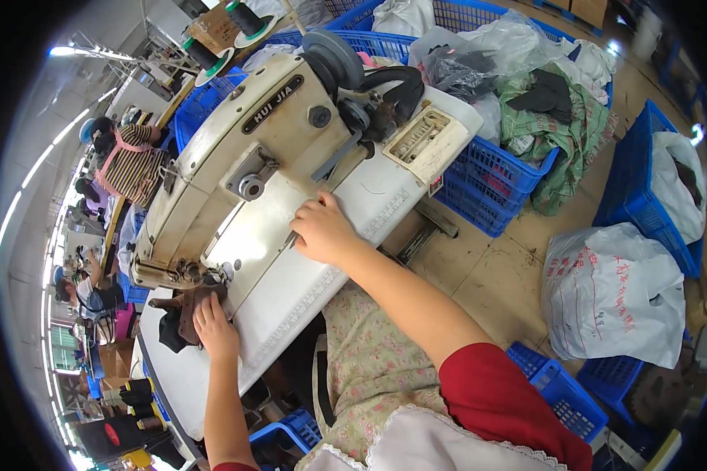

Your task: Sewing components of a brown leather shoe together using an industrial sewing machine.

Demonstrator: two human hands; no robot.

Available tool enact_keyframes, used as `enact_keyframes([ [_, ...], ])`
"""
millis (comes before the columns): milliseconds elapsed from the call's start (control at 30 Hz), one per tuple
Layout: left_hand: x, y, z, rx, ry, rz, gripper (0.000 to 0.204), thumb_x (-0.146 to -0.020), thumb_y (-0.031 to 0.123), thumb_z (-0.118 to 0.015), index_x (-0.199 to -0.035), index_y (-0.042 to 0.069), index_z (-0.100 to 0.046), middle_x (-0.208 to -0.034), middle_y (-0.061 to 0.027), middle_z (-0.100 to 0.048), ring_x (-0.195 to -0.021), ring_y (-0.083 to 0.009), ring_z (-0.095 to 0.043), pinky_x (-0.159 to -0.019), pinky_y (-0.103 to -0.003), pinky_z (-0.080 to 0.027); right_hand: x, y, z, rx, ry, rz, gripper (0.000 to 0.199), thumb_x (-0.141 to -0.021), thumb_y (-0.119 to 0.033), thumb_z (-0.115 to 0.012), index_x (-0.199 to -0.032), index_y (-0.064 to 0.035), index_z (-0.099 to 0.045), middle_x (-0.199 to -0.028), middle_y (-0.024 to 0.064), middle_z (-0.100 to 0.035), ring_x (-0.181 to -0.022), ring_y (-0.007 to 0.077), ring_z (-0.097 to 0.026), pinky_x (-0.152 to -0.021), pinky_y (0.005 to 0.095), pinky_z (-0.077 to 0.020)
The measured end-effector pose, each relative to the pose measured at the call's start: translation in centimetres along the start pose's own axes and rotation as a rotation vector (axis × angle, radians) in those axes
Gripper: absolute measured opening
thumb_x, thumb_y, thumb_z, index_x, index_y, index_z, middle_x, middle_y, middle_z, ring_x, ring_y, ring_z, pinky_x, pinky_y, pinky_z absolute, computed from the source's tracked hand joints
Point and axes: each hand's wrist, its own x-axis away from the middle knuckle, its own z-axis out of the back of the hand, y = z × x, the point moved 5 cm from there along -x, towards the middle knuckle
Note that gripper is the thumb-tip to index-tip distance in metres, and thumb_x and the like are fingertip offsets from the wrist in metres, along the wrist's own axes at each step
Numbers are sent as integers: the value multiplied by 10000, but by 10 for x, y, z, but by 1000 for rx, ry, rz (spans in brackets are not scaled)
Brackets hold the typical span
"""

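Observation:
A cream industrial sewing machine (212,149) stands across the white worktable. At its needle end lies a brown and black piece of material (187,312), perhaps leather, bunched under the presser area. My left hand (214,330) is on this piece, fingers laid along its brown part and pressing it from the near side; the thumb is hard to make out. My right hand (322,229) rests on the white tabletop below the machine's arm, fingers curled in. A small dark, thin thing shows at its fingertips, too little visible to name.
Thread cones (246,20) stand behind the machine. Blue crates (491,184) with plastic bags and a green sack (562,118) are on the right. A stuffed white bag (613,290) sits on the tiled floor. Other people (133,161) work at the far left.

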Motion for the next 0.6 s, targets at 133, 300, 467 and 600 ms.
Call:
enact_keyframes([
  [133, -4, 59, 39, 333, 153, -285, 559, -734, 93, -664, -1278, 40, -547, -1238, -145, -547, -1171, -353, -502, -1003, -481, -377, -2, -3, 4, -50, 4, -53, 165, -730, -162, -639, -870, -89, -687, -963, 50, -644, -1071, 242, -548, -1078, 515, -295],
  [300, -45, 145, 59, 617, 84, -846, 589, -713, 214, -752, -1255, 68, -572, -1247, -133, -564, -1116, -334, -556, -932, -439, -466, 5, 10, 47, -520, 343, -8, 229, -739, -37, -660, -962, -64, -703, -951, 79, -673, -933, 264, -630, -840, 405, -499],
  [467, -52, 148, 56, 715, -144, -914, 639, -710, 268, -764, -1291, 93, -565, -1278, -130, -559, -1106, -323, -567, -906, -416, -500, 4, 54, 123, -679, 629, -152, 145, -823, 40, -606, -952, -7, -652, -759, 90, -660, -669, 262, -638, -634, 375, -521],
  [600, -57, 160, 54, 687, -78, -985, 557, -707, 329, -763, -1205, 127, -615, -1185, -83, -608, -1055, -284, -565, -877, -366, -492, -13, 144, 185, -415, 869, -714, 154, -859, 32, -614, -1012, 38, -621, -921, 114, -631, -827, 181, -589, -716, 283, -475],
])
